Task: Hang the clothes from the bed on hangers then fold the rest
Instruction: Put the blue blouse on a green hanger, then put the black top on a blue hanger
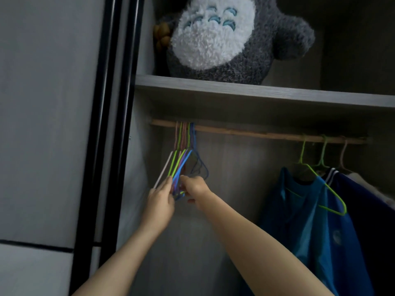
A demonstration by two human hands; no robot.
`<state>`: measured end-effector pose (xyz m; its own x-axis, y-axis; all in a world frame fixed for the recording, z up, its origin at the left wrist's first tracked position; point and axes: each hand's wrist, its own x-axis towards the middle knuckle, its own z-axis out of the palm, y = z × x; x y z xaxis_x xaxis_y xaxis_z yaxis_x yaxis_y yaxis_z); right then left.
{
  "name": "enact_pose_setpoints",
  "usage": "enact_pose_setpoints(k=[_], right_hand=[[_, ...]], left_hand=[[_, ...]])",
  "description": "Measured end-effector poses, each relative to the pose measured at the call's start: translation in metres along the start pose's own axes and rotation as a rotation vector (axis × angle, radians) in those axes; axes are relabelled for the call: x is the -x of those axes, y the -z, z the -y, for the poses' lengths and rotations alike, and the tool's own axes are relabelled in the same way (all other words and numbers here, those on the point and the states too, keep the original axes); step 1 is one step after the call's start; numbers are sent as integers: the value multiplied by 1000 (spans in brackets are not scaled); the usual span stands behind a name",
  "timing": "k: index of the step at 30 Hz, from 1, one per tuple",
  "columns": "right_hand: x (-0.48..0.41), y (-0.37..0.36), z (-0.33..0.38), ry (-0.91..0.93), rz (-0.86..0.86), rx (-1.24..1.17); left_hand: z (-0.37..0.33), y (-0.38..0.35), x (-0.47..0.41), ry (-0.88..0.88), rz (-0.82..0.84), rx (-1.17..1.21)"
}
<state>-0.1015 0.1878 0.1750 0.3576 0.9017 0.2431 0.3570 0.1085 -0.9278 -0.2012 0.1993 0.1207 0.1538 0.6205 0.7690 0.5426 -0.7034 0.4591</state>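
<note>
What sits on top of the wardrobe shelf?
A grey-and-white plush toy on the shelf; a brown object peeks from behind it, mostly covered. The dark right end is unreadable.

Open wardrobe, seen from below and slightly left. Back panel (235,163) is grey with wood grain. A grey shelf (256,94) runs across the width. Just beneath it is a wooden rod (252,133), fixed at the left side wall. On the shelf sits a large grey and white plush toy (222,39), with a small brown object (161,35) touching its left side; kind unclear. Black door tracks (111,124) stand upright along the wardrobe's left edge. Beyond them is a pale grey panel (47,103), crossed low down by a dark seam. Light is dim, and the upper right compartment lies in deep shadow.
</note>
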Motion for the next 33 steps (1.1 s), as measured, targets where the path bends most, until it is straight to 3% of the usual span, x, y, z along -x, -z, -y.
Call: enact_pose_setpoints(k=[8, 19, 26, 33], right_hand=[[-13, -2, -1, 30, -37, 141], [-10, 45, -11, 88, -369, 410], [-7, 66, -8, 113, -514, 339], [6, 97, -32, 124, -535, 454]], left_hand=[[4, -12, 8, -30, 0, 111], [-4, -36, 27, 131, -84, 260], [0, -36, 30, 145, -63, 272], [2, -30, 28, 110, -71, 231]])
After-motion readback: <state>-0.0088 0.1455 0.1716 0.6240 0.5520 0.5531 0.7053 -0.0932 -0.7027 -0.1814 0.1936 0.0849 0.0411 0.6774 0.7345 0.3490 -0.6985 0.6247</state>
